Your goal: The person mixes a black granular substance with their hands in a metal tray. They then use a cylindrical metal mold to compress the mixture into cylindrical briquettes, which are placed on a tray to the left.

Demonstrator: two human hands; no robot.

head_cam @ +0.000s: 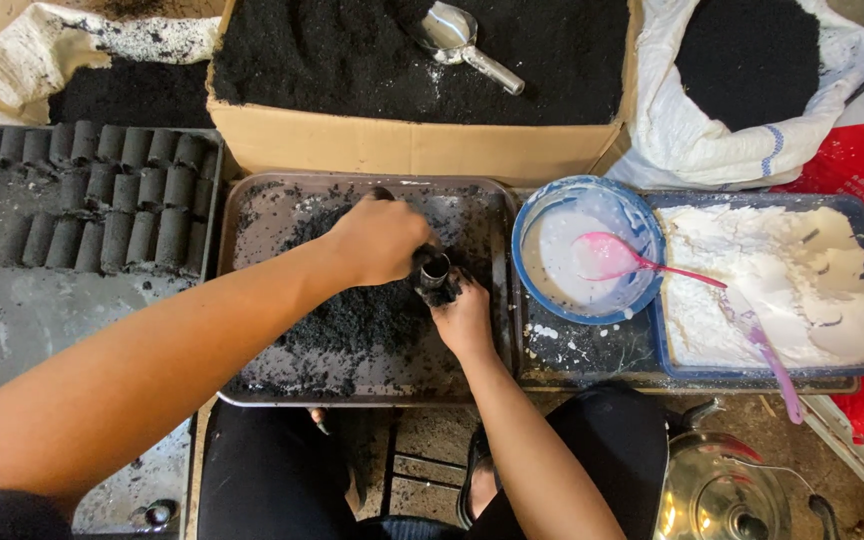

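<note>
A brown metal tray (262, 205) in front of me carries a heap of loose black powder (357, 320). Over its right half stands a small dark metal tube mould (434, 272), upright with its open end up. My right hand (464, 318) grips the mould from below, fingers black with powder. My left hand (377, 240) is closed around something at the mould's top left; what it holds is hidden by the fingers.
Rows of pressed black cylinders (102, 190) lie on a grey tray at left. A cardboard box (402, 145) of black powder with a metal scoop (457, 40) sits behind. At right, a blue bowl (537, 215) with pink spoon, a tray of white powder (782, 280), a kettle (722, 490).
</note>
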